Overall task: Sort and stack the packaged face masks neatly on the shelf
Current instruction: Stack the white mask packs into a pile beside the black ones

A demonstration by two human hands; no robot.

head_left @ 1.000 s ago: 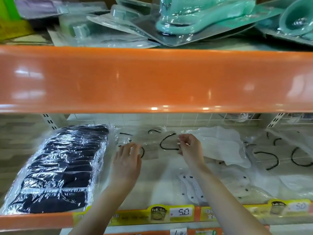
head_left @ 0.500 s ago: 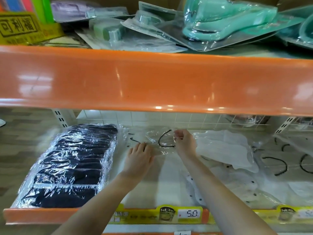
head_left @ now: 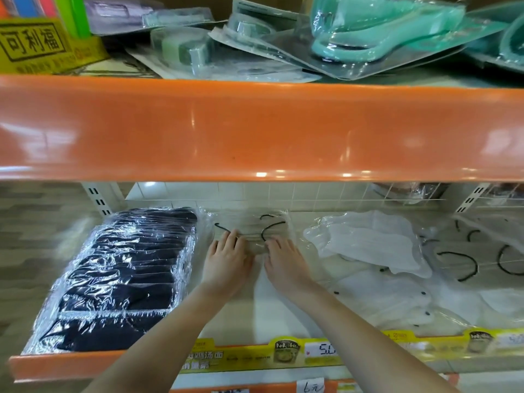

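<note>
Both hands flatten a clear packet at the shelf's back edge.

Straight, slightly spread fingers of the left hand (head_left: 226, 260) and right hand (head_left: 285, 260) press the clear plastic-wrapped white mask packet with black ear loops (head_left: 249, 226) beside the stack of wrapped black masks (head_left: 122, 276). A second ago the right hand pinched it; now it lies down. Next: square it, then fetch from the loose white masks (head_left: 365, 239) toward the right edge of the cream shelf (head_left: 272, 316).

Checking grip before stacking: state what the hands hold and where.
Nothing gripped: left hand and right hand rest with fingers fairly straight on the near edge of the clear mask packet.
</note>
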